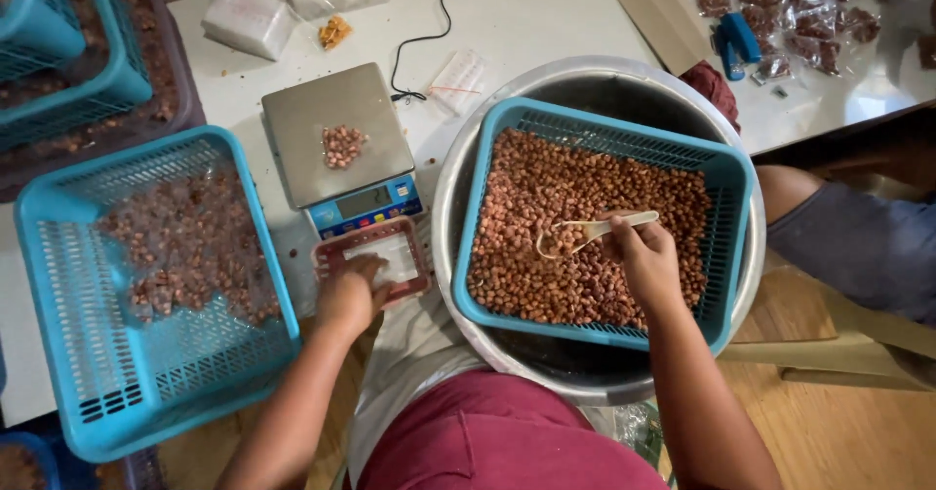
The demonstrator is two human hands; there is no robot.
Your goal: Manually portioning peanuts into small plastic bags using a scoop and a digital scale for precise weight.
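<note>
My right hand [647,261] grips a pale plastic spoon [585,232] whose bowl rests on the peanuts [546,207] filling a blue mesh basket [731,173]. That basket sits inside a large metal basin [444,197]. My left hand [348,295] rests on a small red square tray [331,248] that holds clear plastic, just in front of a digital scale [312,124]. A small bagged heap of peanuts [342,145] lies on the scale's steel platform.
A second blue basket [58,256] at the left holds several sealed peanut bags. More blue baskets stand at the top left. Clear bags, a black cable, a blue stapler [733,43] and packed peanut bags lie on the white table. Another person's leg shows at right.
</note>
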